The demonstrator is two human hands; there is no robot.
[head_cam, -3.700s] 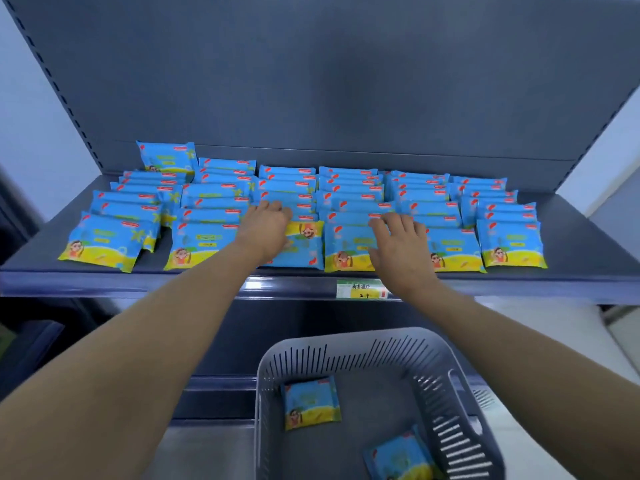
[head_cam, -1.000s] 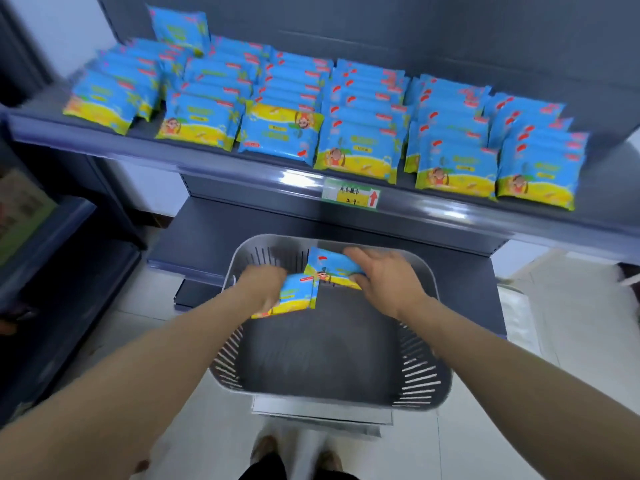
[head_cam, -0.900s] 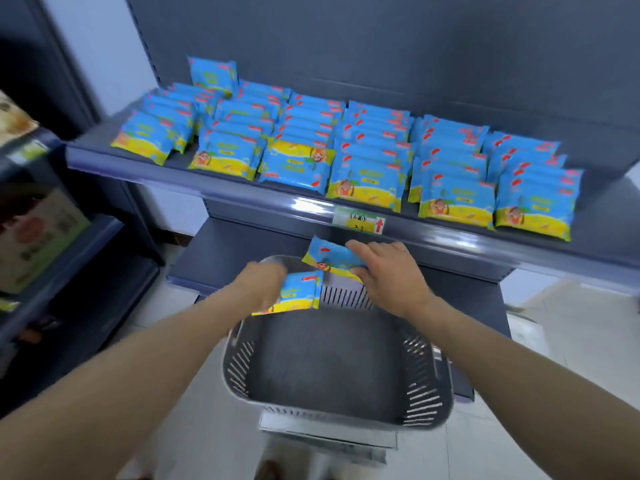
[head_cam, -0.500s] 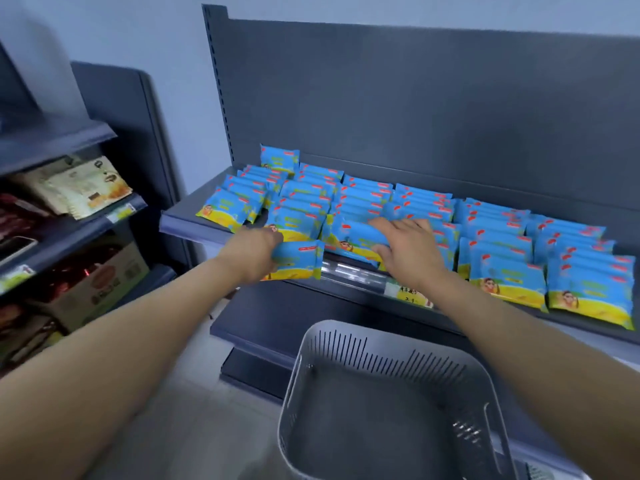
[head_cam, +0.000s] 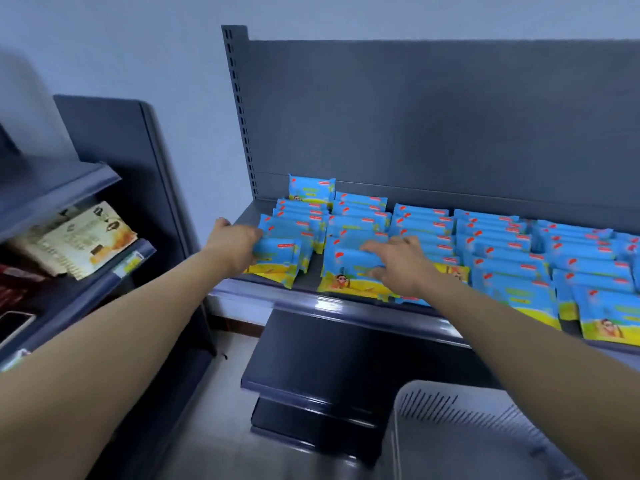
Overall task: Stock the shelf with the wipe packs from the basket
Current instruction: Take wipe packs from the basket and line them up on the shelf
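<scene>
left hand [head_cam: 235, 244] grips glossy wipe pack [head_cam: 277, 259] | right hand [head_cam: 398, 265] presses flat pack [head_cam: 349, 263]

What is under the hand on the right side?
The right hand lies on a blue wipe pack at the front of the shelf, above another pack. The part beneath the palm is covered.

Two bare forearms and hands

No sleeve, glove, watch or ring is seen on the left hand [head_cam: 232, 244] or the right hand [head_cam: 403, 265]; both forearms are uncovered.
</scene>
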